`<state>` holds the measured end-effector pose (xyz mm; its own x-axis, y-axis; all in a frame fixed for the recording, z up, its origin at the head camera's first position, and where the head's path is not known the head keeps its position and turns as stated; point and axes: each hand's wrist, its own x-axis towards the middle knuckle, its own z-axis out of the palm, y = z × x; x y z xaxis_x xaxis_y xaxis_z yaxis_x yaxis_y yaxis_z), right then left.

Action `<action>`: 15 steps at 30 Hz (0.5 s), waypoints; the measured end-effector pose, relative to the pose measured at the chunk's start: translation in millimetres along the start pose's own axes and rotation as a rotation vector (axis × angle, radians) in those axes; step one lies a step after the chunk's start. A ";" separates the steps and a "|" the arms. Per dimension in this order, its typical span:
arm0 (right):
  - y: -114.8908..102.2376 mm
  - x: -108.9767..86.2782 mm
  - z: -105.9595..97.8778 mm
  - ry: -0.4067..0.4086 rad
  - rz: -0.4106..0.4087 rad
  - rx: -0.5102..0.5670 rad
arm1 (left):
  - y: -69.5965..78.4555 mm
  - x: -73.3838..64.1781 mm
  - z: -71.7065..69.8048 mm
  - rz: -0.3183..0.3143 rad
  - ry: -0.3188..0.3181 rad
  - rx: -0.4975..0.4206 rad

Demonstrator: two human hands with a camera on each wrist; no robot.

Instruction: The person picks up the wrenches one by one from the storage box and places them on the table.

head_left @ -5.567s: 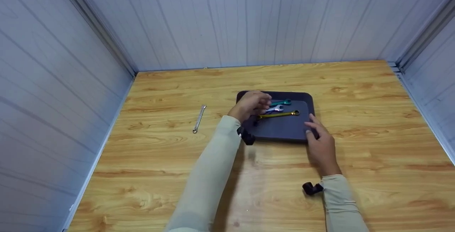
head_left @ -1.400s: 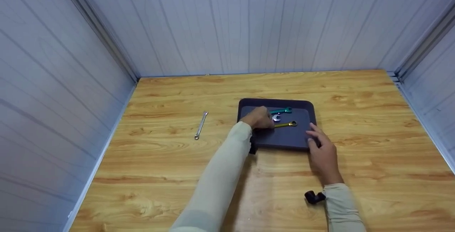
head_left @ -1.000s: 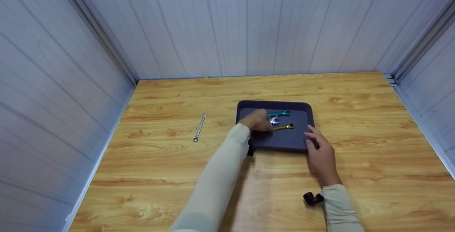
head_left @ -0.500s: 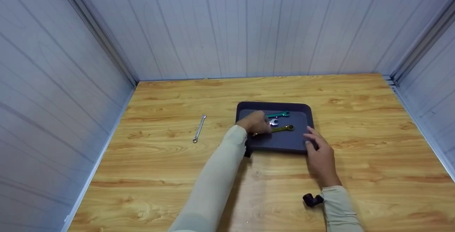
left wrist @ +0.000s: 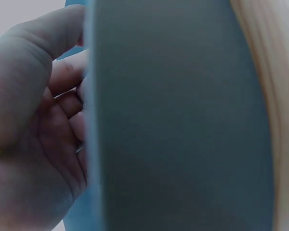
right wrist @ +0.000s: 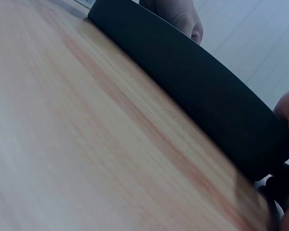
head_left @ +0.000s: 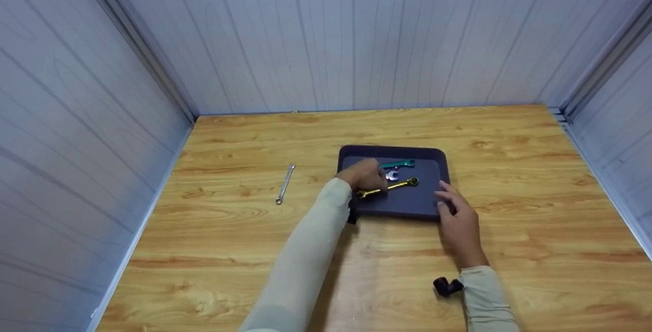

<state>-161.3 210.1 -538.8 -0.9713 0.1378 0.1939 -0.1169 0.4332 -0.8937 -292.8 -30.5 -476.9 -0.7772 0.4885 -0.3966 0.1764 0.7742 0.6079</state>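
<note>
My left hand (head_left: 364, 174) reaches down into the dark grey tray (head_left: 397, 214) with fingers curled, and pinches a yellow combination wrench (head_left: 400, 185) near its middle. The wrench slants, its ends showing on both sides of my fingers. Just behind, a silver wrench (head_left: 392, 175) shows only its open end; my hand covers the rest. A green wrench (head_left: 400, 164) lies farther back, partly covered too. In the left wrist view the tray wall (left wrist: 183, 120) hides my fingertips. My right hand (head_left: 460, 220) holds the tray's right rim near the front corner, fingertips over the edge.
Left of the tray, a second silver wrench (head_left: 286, 184) lies alone on the wood-grain table (head_left: 229, 250). Pale panelled walls (head_left: 326, 36) enclose the table at the back and both sides. A black wrist camera (head_left: 448, 286) sits at the right cuff.
My left hand has closed its fingers on the yellow wrench and shifted it toward the tray's front left, tilting it. The right hand and tray stay in place; the head view has tilted slightly.
</note>
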 end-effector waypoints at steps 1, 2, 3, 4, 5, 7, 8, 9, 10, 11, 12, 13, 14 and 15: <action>0.0 -0.2 0.4 0.001 -0.003 0.001 | -1.4 -0.3 -0.4 0.007 -0.003 -0.015; -0.2 -0.4 0.7 0.002 -0.006 -0.002 | -2.9 -0.6 -0.8 0.012 -0.005 -0.033; -0.4 -0.8 1.1 0.002 -0.011 -0.004 | -4.4 -1.1 -1.1 0.016 -0.008 -0.051; -0.6 -1.1 1.5 0.003 -0.015 -0.006 | -5.8 -1.6 -1.6 0.021 -0.009 -0.071; -1.0 -0.8 1.7 0.006 -0.018 -0.006 | -7.0 -1.8 -2.4 0.028 -0.009 -0.087; -1.8 -1.0 1.6 0.013 -0.024 -0.002 | -8.8 -2.5 -3.6 0.036 -0.007 -0.119; -2.2 -1.5 1.7 0.015 -0.024 0.001 | -9.7 -3.3 -4.1 0.040 -0.004 -0.132; -2.2 -1.8 1.8 0.017 -0.024 0.005 | -10.6 -4.2 -4.6 0.044 0.000 -0.146; -1.9 -2.2 2.1 0.017 -0.021 0.009 | -11.4 -4.9 -4.8 0.048 0.002 -0.158; -1.8 -2.7 2.3 0.016 -0.019 0.016 | -12.4 -5.5 -5.0 0.050 0.005 -0.170; -1.6 -3.2 2.5 0.015 -0.016 0.021 | -13.1 -6.2 -5.2 0.052 0.004 -0.183; -1.2 -3.8 2.4 0.013 -0.014 0.020 | -13.7 -6.9 -5.2 0.055 0.000 -0.198; -1.0 -4.3 2.3 0.011 -0.011 0.020 | -14.3 -7.6 -5.4 0.055 -0.007 -0.212; -0.6 -4.6 2.2 0.010 -0.009 0.019 | -14.9 -8.0 -5.4 0.056 -0.011 -0.230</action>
<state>-157.2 207.3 -540.0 -0.9682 0.1430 0.2054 -0.1293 0.4169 -0.8997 -292.4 -48.1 -479.0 -0.7636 0.5332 -0.3642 0.0759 0.6342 0.7695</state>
